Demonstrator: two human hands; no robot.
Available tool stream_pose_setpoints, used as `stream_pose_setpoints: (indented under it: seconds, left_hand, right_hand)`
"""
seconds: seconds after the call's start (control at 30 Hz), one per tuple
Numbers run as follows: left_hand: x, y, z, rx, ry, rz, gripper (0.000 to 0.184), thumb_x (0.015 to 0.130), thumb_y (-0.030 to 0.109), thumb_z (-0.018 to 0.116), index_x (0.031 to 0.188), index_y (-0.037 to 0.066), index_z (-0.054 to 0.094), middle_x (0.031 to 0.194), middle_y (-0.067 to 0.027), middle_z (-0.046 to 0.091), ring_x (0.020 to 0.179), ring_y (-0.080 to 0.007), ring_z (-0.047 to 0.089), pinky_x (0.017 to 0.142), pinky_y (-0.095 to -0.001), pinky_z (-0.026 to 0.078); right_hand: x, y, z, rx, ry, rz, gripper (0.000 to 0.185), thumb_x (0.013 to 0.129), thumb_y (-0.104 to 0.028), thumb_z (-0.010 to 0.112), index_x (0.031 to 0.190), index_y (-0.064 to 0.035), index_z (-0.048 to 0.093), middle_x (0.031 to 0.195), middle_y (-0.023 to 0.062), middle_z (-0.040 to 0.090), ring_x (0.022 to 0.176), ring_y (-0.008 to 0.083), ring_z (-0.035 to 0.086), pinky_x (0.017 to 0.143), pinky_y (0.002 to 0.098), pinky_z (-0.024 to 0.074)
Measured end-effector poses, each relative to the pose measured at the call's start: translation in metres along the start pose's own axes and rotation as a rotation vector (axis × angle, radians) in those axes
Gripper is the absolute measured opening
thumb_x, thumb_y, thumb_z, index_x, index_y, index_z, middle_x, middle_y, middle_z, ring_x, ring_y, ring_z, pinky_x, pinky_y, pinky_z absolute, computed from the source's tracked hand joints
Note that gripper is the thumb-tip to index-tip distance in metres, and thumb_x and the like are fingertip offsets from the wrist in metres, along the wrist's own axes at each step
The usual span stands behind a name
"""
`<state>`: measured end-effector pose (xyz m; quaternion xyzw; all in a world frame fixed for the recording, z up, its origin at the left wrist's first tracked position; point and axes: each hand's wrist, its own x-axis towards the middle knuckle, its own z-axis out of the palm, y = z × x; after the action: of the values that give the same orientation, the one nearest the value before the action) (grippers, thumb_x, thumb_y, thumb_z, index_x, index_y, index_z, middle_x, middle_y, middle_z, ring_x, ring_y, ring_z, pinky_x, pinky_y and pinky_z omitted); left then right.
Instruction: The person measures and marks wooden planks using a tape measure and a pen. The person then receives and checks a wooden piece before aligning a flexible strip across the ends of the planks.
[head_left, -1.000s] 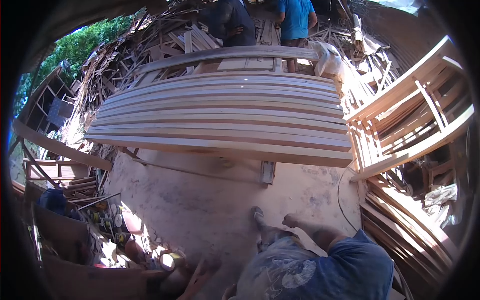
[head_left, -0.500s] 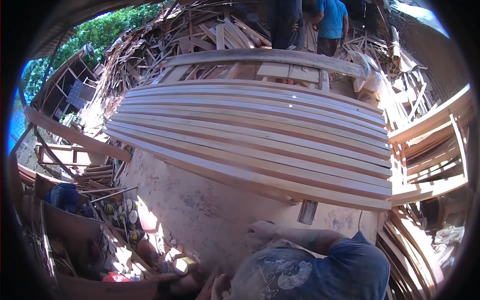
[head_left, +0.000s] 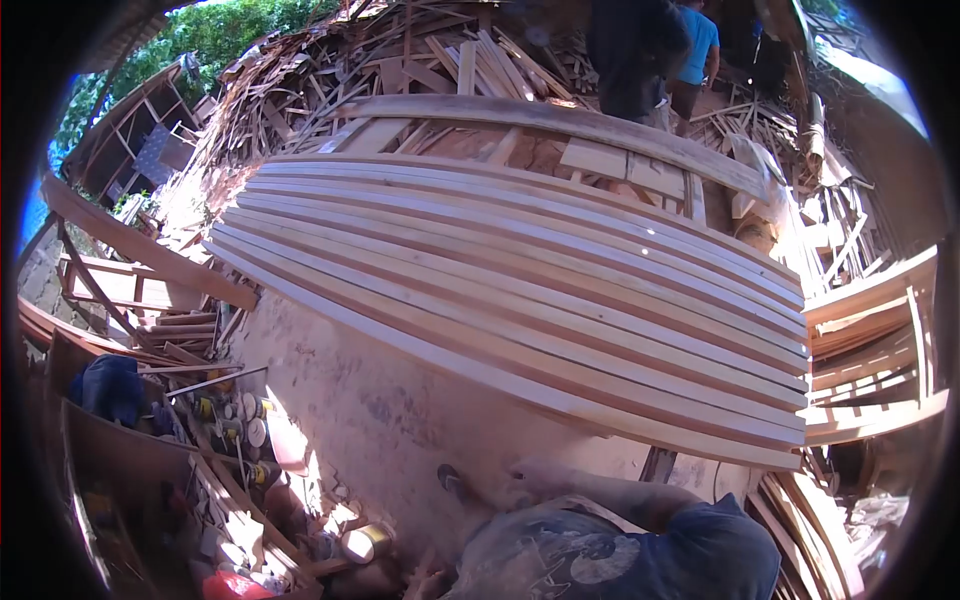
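Note:
Long planed wooden boards (head_left: pixel 520 290) lie side by side in a row across the middle of the head view, with thin dark gaps between some of them. My right hand (head_left: pixel 535 478) is in front of my torso, below the near edge of the boards and apart from them. It is dim and smeared, so its fingers do not show clearly. Low at the bottom edge is my left hand (head_left: pixel 425 580), partly cut off and in shadow. Whether either hand holds anything cannot be made out. A dark shoe-like shape (head_left: pixel 450 480) shows on the dusty floor between them.
Behind the boards runs a thick beam (head_left: pixel 560 120), with scrap wood (head_left: pixel 290 90) heaped beyond. A person in a blue shirt (head_left: pixel 697 50) and another in dark clothes (head_left: pixel 635 60) stand there. Wooden frames (head_left: pixel 870 345) stand at right; cans (head_left: pixel 365 542) and clutter lie lower left.
The view has turned, so the boards slope more steeply down to the right. My right hand stays before my torso, lower against the boards. The dark shoe-like shape has come into sight.

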<state>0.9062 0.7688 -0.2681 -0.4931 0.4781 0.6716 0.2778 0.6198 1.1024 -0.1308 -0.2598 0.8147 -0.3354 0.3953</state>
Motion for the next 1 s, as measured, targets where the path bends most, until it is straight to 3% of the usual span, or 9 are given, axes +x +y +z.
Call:
stream_pose_setpoints:
  seconds: [0.23,0.37,0.43,0.47,0.57,0.63,0.77,0.83,1.0]
  left_hand:
    - [0.064,0.09,-0.078,0.503,-0.065,0.138,0.039,0.078,0.02,0.069,0.11,0.007,0.05,0.073,-0.0059,0.056,0.062,-0.0177,0.058,0.048,-0.0322,0.048]
    - [0.11,0.162,-0.135,0.775,-0.037,0.356,0.047,0.077,0.025,0.071,0.114,0.006,0.05,0.074,-0.0068,0.057,0.063,-0.0186,0.059,0.049,-0.033,0.049]
    - [0.122,0.208,-0.153,0.857,0.01,0.453,0.051,0.076,0.028,0.071,0.117,0.005,0.05,0.074,-0.0073,0.057,0.064,-0.019,0.06,0.049,-0.0334,0.049]
    - [0.118,0.233,-0.156,0.819,0.044,0.416,0.053,0.076,0.029,0.072,0.118,0.005,0.05,0.074,-0.0075,0.057,0.064,-0.0192,0.06,0.049,-0.0336,0.05]
    - [0.076,0.297,-0.141,0.704,0.12,0.219,0.057,0.074,0.029,0.074,0.119,0.004,0.049,0.075,-0.0086,0.058,0.062,-0.0194,0.059,0.046,-0.0346,0.049]
    - [0.074,0.312,-0.148,0.668,0.086,0.205,0.059,0.073,0.029,0.075,0.12,0.003,0.049,0.077,-0.0088,0.057,0.06,-0.0187,0.058,0.047,-0.0348,0.049]
    - [0.116,0.292,-0.175,0.714,0.052,0.158,0.058,0.071,0.03,0.077,0.116,0.003,0.052,0.073,-0.0063,0.056,0.06,-0.0163,0.057,0.047,-0.0339,0.049]
    - [0.096,0.289,-0.158,0.827,0.022,0.093,0.028,0.079,0.022,0.067,0.1,0.004,0.064,0.089,-0.0083,0.06,0.074,-0.0213,0.062,0.067,-0.0359,0.052]
    - [0.161,0.258,-0.192,1.59,-0.577,0.728,0.018,0.079,0.013,0.059,0.095,0.008,0.067,0.085,-0.0045,0.063,0.075,-0.0198,0.061,0.086,-0.0378,0.048]
  right_hand:
    - [0.073,-0.038,0.007,0.136,0.16,0.028,0.033,0.087,-0.03,0.062,0.103,-0.0014,0.065,0.096,0.0184,0.068,0.09,0.0327,0.065,0.08,0.0408,0.0504]
    - [0.07,-0.168,-0.076,0.155,0.259,-0.144,0.026,0.083,-0.025,0.065,0.086,0.0007,0.067,0.078,0.0136,0.067,0.082,0.0299,0.065,0.083,0.0376,0.0503]
    - [0.04,-0.217,-0.118,0.431,0.368,-0.509,0.03,0.082,-0.028,0.066,0.072,-0.0001,0.065,0.064,0.0105,0.06,0.069,0.0264,0.063,0.084,0.0421,0.0507]
    - [0.016,-0.252,-0.146,0.483,0.376,-0.911,0.032,0.082,-0.03,0.065,0.08,0.0019,0.068,0.071,0.0118,0.064,0.069,0.0287,0.064,0.082,0.0399,0.0528]
    - [-0.047,-0.329,-0.168,0.583,0.406,-1.609,0.044,0.089,-0.033,0.061,0.059,-0.0017,0.058,0.048,0.0064,0.047,0.038,0.018,0.043,0.079,0.058,0.0524]
    - [-0.083,-0.366,-0.164,0.508,0.384,-1.668,0.045,0.088,-0.015,0.065,0.047,0.0006,0.056,0.044,0.0105,0.05,0.038,0.0188,0.05,0.071,0.05,0.0577]
    - [-0.071,-0.401,-0.14,0.508,0.515,-1.785,0.048,0.09,-0.009,0.06,0.043,-0.0077,0.048,0.04,0.0067,0.042,0.034,0.0178,0.042,0.087,0.0528,0.0546]
    - [-0.073,-0.404,-0.137,0.518,0.513,-1.73,0.046,0.088,-0.007,0.061,0.044,-0.006,0.049,0.041,0.0085,0.043,0.035,0.0187,0.044,0.085,0.0524,0.0551]
    - [-0.104,-0.392,-0.133,0.532,0.43,-1.49,0.036,0.082,0.002,0.067,0.048,0.0048,0.056,0.048,0.0175,0.053,0.04,0.0224,0.053,0.069,0.0503,0.0584]
